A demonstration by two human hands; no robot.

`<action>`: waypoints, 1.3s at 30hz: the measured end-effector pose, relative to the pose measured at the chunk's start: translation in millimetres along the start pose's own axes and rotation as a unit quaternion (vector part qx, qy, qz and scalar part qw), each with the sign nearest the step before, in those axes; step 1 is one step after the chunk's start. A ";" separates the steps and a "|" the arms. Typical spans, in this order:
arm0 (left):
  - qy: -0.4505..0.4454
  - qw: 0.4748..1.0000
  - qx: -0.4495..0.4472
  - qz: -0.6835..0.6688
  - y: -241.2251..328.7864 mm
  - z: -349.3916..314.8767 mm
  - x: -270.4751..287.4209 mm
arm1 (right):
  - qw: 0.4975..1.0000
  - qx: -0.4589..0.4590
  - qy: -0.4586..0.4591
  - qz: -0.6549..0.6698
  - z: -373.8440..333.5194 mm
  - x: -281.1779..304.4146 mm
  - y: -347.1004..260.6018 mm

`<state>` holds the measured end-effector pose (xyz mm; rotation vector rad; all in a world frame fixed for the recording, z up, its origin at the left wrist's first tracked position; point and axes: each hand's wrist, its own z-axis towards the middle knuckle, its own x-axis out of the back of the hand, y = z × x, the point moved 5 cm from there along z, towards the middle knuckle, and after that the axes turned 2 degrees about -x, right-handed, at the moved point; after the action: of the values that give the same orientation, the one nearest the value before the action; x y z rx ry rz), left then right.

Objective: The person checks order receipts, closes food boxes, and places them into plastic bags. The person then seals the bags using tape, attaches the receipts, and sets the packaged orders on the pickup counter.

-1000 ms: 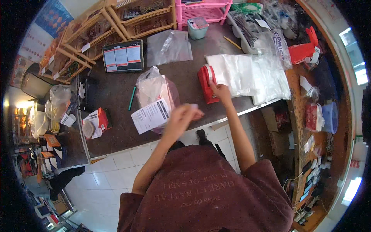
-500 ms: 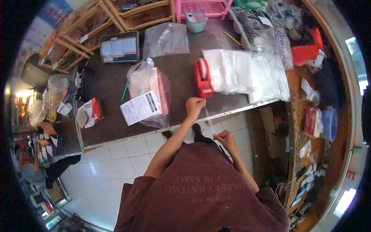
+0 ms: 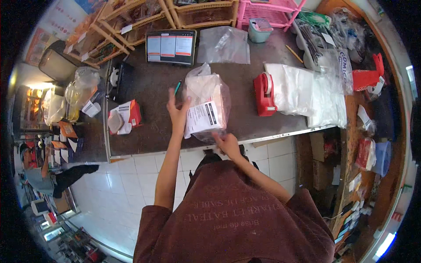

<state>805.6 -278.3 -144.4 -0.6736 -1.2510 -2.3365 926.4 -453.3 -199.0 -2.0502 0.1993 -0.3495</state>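
Observation:
A boxed package in a clear plastic bag (image 3: 222,94) lies on the dark table in front of me, with a white printed slip (image 3: 201,117) on its near part. My left hand (image 3: 177,111) is at the package's left side, fingers spread, near a green pen (image 3: 177,87). At the bag's near edge, by the table's front, my right hand (image 3: 229,145) is closed with its fingertips on the loose plastic. Whether it also holds something small is hidden. To the right stands a red tape dispenser (image 3: 265,97).
Stacked clear plastic bags (image 3: 298,92) lie beside the dispenser. A tablet (image 3: 171,47), a flat clear bag (image 3: 224,45) and a light-blue cup (image 3: 260,31) sit at the back, before tan racks (image 3: 204,15). A red-and-white packet (image 3: 131,115) lies left. Another person (image 3: 39,173) is at far left.
My left hand has gone from beside the tape dispenser to the package's left side. My right hand has moved from near my body to the bag's near edge. The view has shifted left.

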 end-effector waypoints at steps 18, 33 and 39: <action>-0.261 0.829 -0.480 -0.116 327.6 -25.7 -3.5 | 0.928 0.217 0.274 -0.132 -113.4 206.2 -98.3; -0.407 0.888 -0.076 -0.200 293.0 -28.7 -90.4 | 0.817 -0.007 0.523 -0.243 -137.7 746.1 48.8; -0.354 0.922 -0.025 -0.154 282.0 -36.6 -87.2 | 0.515 -0.005 0.668 -0.537 -53.6 686.6 3.0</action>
<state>1023.8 -444.5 -29.0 -1.5350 -1.6921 -2.4588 1557.3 -695.0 -65.7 -1.1305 -0.2240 -2.6580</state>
